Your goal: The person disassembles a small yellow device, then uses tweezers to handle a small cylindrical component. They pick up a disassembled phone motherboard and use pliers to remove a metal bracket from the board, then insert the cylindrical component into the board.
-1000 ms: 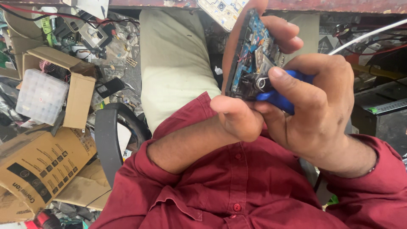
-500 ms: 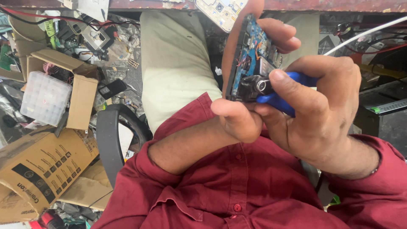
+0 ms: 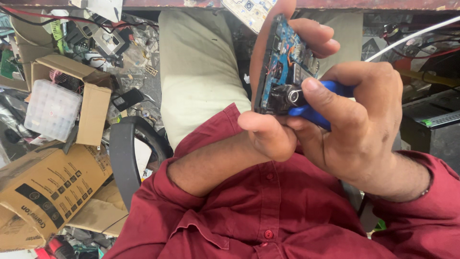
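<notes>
From the head camera I watched the left hand (image 3: 268, 115) grip a blue circuit board (image 3: 285, 67) upright by its edges, close to the chest of a maroon shirt (image 3: 249, 211). The right hand (image 3: 354, 129) was clenched around a blue-handled tool (image 3: 316, 103), its thumb pressed beside a round metal part (image 3: 292, 96) low on the board. Against the pictures half a second and a second before, almost nothing had shifted: the board had tilted only slightly and both grasps were unchanged, so I judged the work on that part was ongoing, not finished. To the left, on the cluttered floor, lay a brown cardboard box (image 3: 45, 189) with black printing and diagonal stripes on its side, an open smaller carton (image 3: 91, 96), and a clear plastic compartment box (image 3: 51, 109) resting against it. A black chair armrest (image 3: 127, 158) curved beside the sleeve.
</notes>
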`<state>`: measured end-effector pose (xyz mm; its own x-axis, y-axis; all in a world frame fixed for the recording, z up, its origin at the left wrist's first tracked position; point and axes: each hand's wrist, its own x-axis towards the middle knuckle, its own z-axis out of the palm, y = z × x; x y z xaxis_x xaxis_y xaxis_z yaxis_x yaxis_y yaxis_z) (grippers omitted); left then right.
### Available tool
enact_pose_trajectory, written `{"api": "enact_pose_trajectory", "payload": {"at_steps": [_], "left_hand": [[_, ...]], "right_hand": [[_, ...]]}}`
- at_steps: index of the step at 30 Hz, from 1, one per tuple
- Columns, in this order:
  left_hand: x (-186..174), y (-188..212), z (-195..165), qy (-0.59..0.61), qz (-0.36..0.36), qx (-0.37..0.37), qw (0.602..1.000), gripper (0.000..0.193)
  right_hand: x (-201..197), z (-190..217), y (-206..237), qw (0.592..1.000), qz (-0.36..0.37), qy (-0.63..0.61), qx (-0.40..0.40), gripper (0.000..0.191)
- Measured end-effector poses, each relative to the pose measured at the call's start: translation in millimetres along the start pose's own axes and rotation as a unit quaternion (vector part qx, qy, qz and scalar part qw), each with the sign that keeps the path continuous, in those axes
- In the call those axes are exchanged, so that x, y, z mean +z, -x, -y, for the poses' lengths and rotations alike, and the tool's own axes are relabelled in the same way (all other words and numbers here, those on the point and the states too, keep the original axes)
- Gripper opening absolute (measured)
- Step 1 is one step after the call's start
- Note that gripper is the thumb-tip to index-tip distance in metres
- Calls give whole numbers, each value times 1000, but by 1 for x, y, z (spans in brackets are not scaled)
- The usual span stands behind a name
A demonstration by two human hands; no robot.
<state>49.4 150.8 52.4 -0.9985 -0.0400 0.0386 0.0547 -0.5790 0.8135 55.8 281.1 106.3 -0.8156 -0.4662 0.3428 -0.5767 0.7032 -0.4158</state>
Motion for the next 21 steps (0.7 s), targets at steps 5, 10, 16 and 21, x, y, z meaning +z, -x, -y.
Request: {"api": "enact_pose_trajectory", "payload": {"at_steps": [5,10,16,21], "left_hand": [[5,-6,4,23,-18,24,999,129],[3,0,-2,13,-6,-12,1000,132],[2,1,-11,-13,6,-37,999,134],[3,0,-13,-11,9,-47,999,135]], "right_hand": [[1,-1,1,1000,-2,2,-7,57],[4,-7,-4,999,-7,-29,-34,56],[4,-14,-7,997,-16,-40,-61,52],[3,-15,-8,997,-16,-45,-63,52]]}}
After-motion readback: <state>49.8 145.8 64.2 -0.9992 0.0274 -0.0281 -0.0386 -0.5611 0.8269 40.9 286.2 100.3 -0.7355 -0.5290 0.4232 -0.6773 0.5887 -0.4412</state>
